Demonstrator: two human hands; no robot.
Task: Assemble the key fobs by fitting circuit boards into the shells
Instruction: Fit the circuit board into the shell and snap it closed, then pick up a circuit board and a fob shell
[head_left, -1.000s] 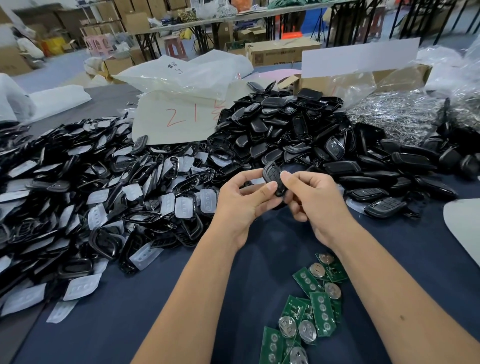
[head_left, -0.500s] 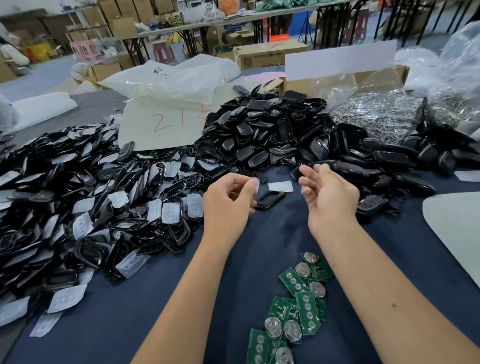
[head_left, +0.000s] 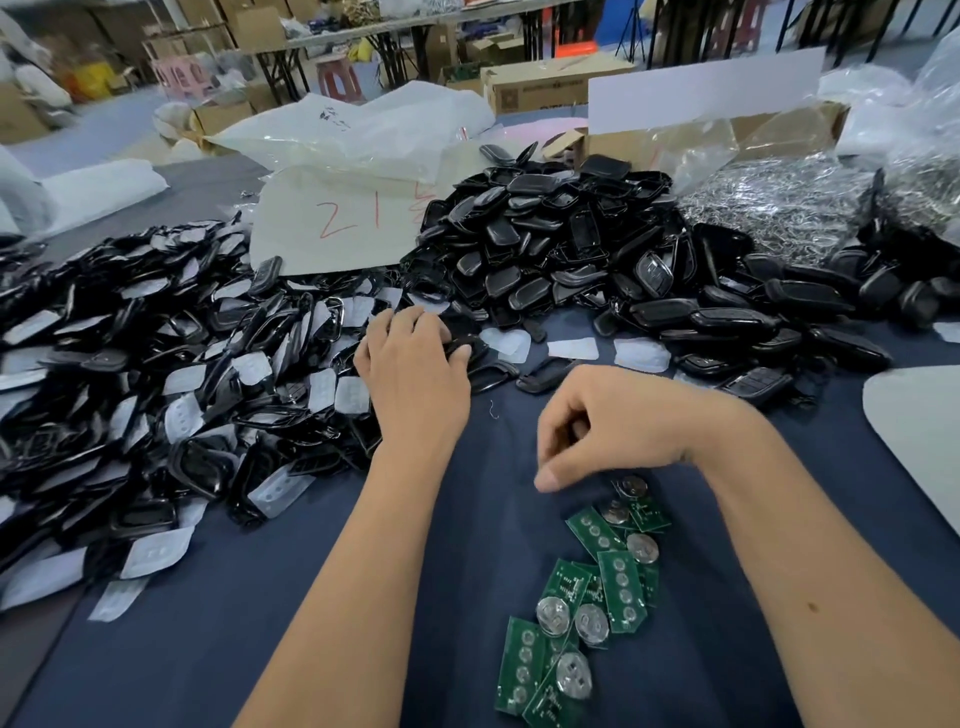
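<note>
My left hand (head_left: 413, 364) reaches onto the edge of the pile of black shell frames and white button pads (head_left: 156, 374). Its fingers curl down and its thumb lies against a black shell (head_left: 466, 344). My right hand (head_left: 613, 426) hovers, loosely curled and holding nothing, just above the near cluster of green circuit boards (head_left: 618, 587) with round coin cells. A second heap of black shell halves (head_left: 561, 244) lies behind the hands. Closed black fobs (head_left: 779, 312) stretch along the right.
The table has a dark blue cloth (head_left: 363, 597). A white sheet marked in red (head_left: 337, 223) and plastic bags lie at the back. A bag of shiny metal parts (head_left: 779, 208) and a cardboard box (head_left: 727, 135) stand back right. A white board (head_left: 914, 415) lies at the right edge.
Both hands let go of the black fob they held together. The left hand moved out to the shell pile; the right hand dropped back toward the circuit boards.
</note>
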